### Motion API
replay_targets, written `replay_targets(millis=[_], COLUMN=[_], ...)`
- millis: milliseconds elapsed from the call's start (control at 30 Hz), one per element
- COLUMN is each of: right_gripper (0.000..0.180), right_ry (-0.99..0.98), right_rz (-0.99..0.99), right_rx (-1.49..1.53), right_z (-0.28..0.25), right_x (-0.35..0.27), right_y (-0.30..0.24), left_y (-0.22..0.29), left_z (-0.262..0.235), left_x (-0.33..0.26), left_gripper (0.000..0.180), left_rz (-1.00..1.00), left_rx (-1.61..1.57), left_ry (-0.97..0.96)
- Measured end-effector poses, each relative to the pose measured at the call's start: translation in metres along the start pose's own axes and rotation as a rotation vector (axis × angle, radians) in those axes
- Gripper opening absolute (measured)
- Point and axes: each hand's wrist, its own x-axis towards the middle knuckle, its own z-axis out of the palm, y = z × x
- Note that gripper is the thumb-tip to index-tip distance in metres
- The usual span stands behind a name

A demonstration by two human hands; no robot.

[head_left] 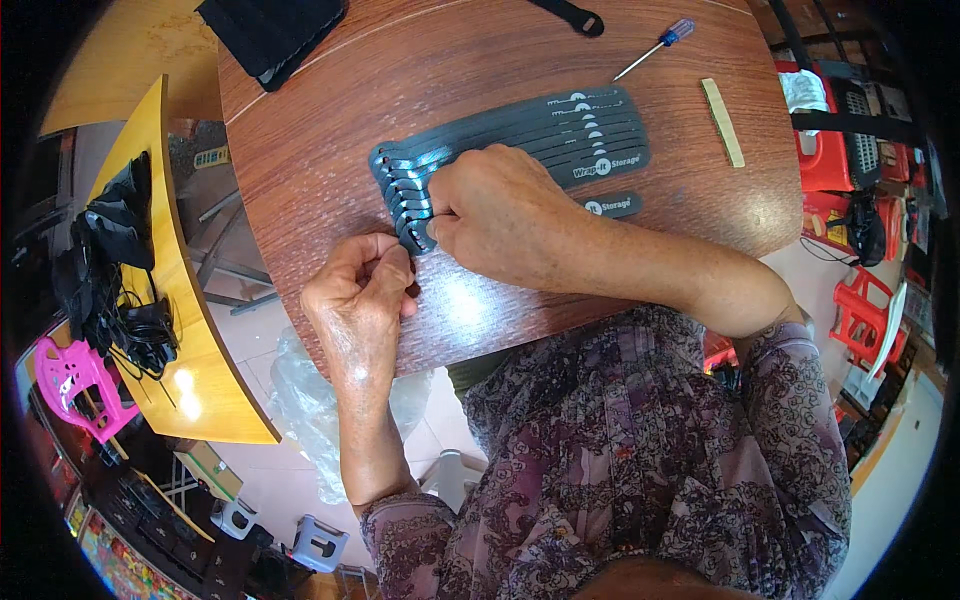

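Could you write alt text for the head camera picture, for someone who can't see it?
Seen from above, a person's right hand presses on a fanned stack of dark straps on a round wooden table, while the left hand pinches beside their looped ends. A screwdriver lies farther back.

The right hand point(500, 215) lies knuckles up on the table point(330, 120), fingers curled. The left hand point(360, 295) is loosely fisted at the table's near edge, beside it.

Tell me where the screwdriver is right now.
The screwdriver lies at the table's far right, beyond the fanned black straps and left of a small wooden stick.
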Motion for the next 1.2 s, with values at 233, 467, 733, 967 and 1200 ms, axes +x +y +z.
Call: replay_targets(millis=[233,467,733,967,1200], right_gripper=[0.018,0.019,0.019,0.020,0.020], right_ry=[-0.004,0.009,0.026,0.032,0.014], right_rz=[0.000,0.007,0.005,0.007,0.016], right_rx=[-0.001,0.004,-0.007,0.008,0.011], right_z=[0.0000,0.0024,0.0017,0.0023,-0.0005], right_x=[0.0006,0.0016,0.0007,0.0005,0.0013], right_y=[0.0003,0.0023,-0.0003,0.0008,-0.0014], left_y=[-0.0010,-0.0012,-0.0025,-0.0021,-0.0053], left_z=[0.0001,0.0012,0.0019,0.0034,0.0071], left_x=[0.0004,-0.0004,-0.0006,-0.0027,-0.0072], left_gripper=[0.007,0.007,0.008,0.009,0.010], left_rz=[0.003,0.011,0.003,0.020,0.063], left_rx=[-0.005,0.001,0.007,0.026,-0.024], left_ry=[-0.010,0.002,0.004,0.017,0.073])
